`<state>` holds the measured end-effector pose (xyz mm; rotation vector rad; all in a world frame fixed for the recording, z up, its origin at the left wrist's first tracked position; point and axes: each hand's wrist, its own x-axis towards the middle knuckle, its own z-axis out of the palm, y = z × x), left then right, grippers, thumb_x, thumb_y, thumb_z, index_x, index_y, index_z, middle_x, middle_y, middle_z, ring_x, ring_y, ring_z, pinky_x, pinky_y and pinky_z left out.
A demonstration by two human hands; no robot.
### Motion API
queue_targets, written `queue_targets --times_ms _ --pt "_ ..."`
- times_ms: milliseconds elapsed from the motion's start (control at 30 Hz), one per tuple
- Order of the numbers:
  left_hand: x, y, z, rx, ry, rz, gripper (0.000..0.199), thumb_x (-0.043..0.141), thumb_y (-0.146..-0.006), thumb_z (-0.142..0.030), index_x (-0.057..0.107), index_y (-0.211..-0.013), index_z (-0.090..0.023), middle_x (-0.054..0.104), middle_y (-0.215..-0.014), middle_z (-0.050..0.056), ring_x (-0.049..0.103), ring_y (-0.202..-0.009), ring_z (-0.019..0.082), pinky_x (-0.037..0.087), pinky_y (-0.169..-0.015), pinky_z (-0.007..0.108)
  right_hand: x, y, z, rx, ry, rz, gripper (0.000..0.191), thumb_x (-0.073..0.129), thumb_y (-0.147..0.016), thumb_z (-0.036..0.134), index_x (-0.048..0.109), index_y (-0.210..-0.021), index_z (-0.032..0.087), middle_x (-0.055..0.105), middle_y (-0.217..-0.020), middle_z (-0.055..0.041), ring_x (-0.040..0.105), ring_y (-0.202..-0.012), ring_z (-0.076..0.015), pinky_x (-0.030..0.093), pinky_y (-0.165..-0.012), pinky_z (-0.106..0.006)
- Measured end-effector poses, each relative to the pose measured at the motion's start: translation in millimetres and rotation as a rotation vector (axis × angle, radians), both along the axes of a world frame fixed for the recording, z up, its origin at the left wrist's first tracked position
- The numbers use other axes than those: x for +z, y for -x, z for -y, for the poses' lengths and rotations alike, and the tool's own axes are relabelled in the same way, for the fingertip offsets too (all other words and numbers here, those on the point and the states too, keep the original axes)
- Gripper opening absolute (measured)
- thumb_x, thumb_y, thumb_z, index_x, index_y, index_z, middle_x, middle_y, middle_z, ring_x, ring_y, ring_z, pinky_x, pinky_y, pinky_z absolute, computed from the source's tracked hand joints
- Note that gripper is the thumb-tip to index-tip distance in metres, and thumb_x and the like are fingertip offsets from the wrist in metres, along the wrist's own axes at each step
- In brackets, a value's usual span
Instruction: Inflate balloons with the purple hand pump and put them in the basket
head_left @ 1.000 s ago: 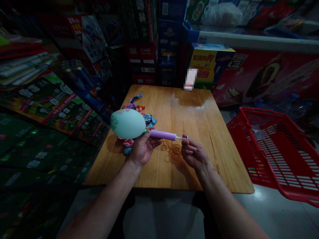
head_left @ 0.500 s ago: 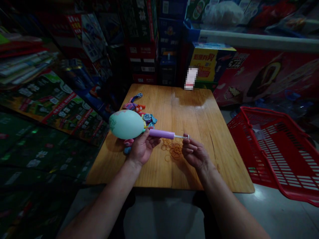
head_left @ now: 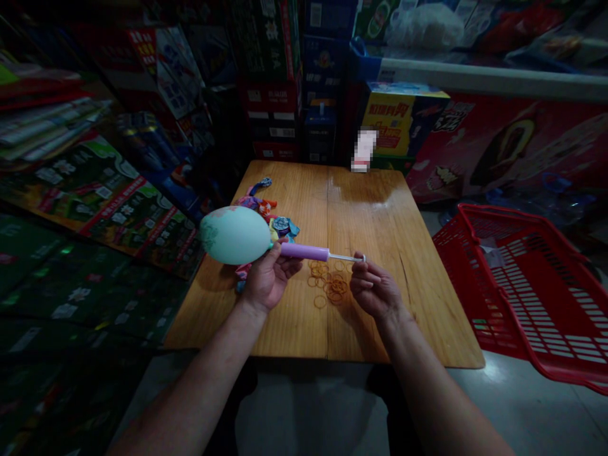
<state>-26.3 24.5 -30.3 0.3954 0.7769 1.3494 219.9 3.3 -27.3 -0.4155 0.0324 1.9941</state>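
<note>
Probably we would find the balloon [head_left: 235, 235], just beyond our left grip [head_left: 270, 278] on its outer side, light, soft and easily burst, so its neck [head_left: 271, 244] seems the safest hold. Our left grip is closed where that neck meets the purple pump [head_left: 304, 252], while our right grip [head_left: 376, 288] pinches the thin rod [head_left: 346, 257] at its end. Rubber bands [head_left: 335, 288] lie on the desk [head_left: 285, 326] between both grips.

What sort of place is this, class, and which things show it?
Probably a shop or its storeroom: printed boxes stand stacked beyond the table, and a red shopping basket sits to the right.
</note>
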Motion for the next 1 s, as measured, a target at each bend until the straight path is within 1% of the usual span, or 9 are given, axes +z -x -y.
queue_targets --times_ms 67,200,300,433,533,633,733,833,1000 --pt "0.6 2.3 -0.6 0.036 -0.02 -0.005 0.032 0.071 -0.085 -0.033 0.065 -0.114 -0.02 0.074 -0.098 0.007 0.072 -0.082 0.019 0.06 -0.074 0.033 -1.2 -1.0 -0.1 -0.031 -0.006 0.011 0.013 0.047 -0.097 0.009 0.058 -0.104 0.013 0.062 -0.071 0.0034 0.044 -0.039 0.0013 0.04 -0.042 -0.011" --pt "-2.3 -11.1 10.1 -0.074 0.008 0.005 0.032 0.07 -0.086 -0.034 0.064 -0.115 -0.02 0.072 -0.108 0.009 0.072 -0.09 0.021 0.06 -0.076 0.036 -7.2 19.4 5.4 0.028 0.063 0.081 0.012 0.047 -0.097 0.01 0.058 -0.102 0.012 0.061 -0.068 0.003 0.04 -0.037 0.0009 0.038 -0.04 -0.011" --pt "-2.1 -16.5 12.3 -0.113 0.029 -0.003 0.031 0.07 -0.086 -0.032 0.065 -0.113 -0.018 0.072 -0.103 0.009 0.072 -0.089 0.021 0.06 -0.077 0.035 -5.4 24.3 7.0 0.066 0.067 0.095 0.012 0.048 -0.097 0.009 0.058 -0.102 0.012 0.061 -0.068 0.003 0.04 -0.037 0.001 0.038 -0.04 -0.011" --pt "1.0 -3.1 1.7 -0.044 -0.002 -0.006 0.031 0.07 -0.085 -0.033 0.066 -0.112 -0.019 0.073 -0.097 0.007 0.072 -0.084 0.019 0.06 -0.077 0.034 3.1 5.7 2.7 0.023 0.011 0.058 0.013 0.047 -0.096 0.009 0.058 -0.104 0.012 0.062 -0.071 0.003 0.043 -0.039 0.0011 0.04 -0.042 -0.011" --pt "-1.0 1.4 0.1 0.021 -0.037 -0.014 0.032 0.071 -0.085 -0.034 0.065 -0.113 -0.02 0.073 -0.101 0.006 0.072 -0.085 0.018 0.06 -0.078 0.033 1.7 2.1 2.9 -0.025 0.002 0.035 0.013 0.047 -0.097 0.009 0.057 -0.103 0.013 0.061 -0.07 0.0042 0.043 -0.039 0.0009 0.041 -0.042 -0.011" --pt "-5.6 -8.5 8.7 -0.058 -0.011 -0.015 0.035 0.071 -0.085 -0.037 0.064 -0.115 -0.021 0.072 -0.108 0.008 0.072 -0.089 0.02 0.06 -0.075 0.034 -6.3 16.7 7.9 0.011 0.047 0.065 0.01 0.051 -0.095 0.009 0.057 -0.102 0.013 0.061 -0.069 0.0041 0.042 -0.038 0.0004 0.04 -0.041 -0.011" --pt "-6.0 -17.4 14.9 -0.118 0.017 -0.01 0.032 0.071 -0.085 -0.034 0.064 -0.113 -0.018 0.072 -0.106 0.009 0.072 -0.09 0.021 0.06 -0.075 0.034 -9.3 27.0 11.0 0.066 0.066 0.087 0.011 0.055 -0.093 0.008 0.057 -0.103 0.013 0.061 -0.069 0.0036 0.041 -0.038 0.0007 0.039 -0.041 -0.011" --pt "-1.0 -12.1 10.8 -0.097 0.016 -0.002 0.03 0.07 -0.086 -0.032 0.066 -0.112 -0.018 0.073 -0.1 0.008 0.072 -0.085 0.02 0.06 -0.075 0.034 -3.2 17.6 8.1 0.078 0.032 0.095 0.012 0.054 -0.093 0.008 0.058 -0.104 0.012 0.062 -0.071 0.0025 0.042 -0.039 0.0007 0.04 -0.042 -0.011" --pt "3.5 4.0 1.8 0.012 -0.024 -0.002 0.03 0.071 -0.085 -0.032 0.066 -0.112 -0.02 0.074 -0.098 0.006 0.072 -0.082 0.018 0.06 -0.076 0.032 1.1 1.3 3.8 0.006 -0.02 0.06 0.012 0.051 -0.095 0.008 0.058 -0.103 0.013 0.062 -0.071 0.0033 0.043 -0.04 0.0009 0.04 -0.043 -0.011"
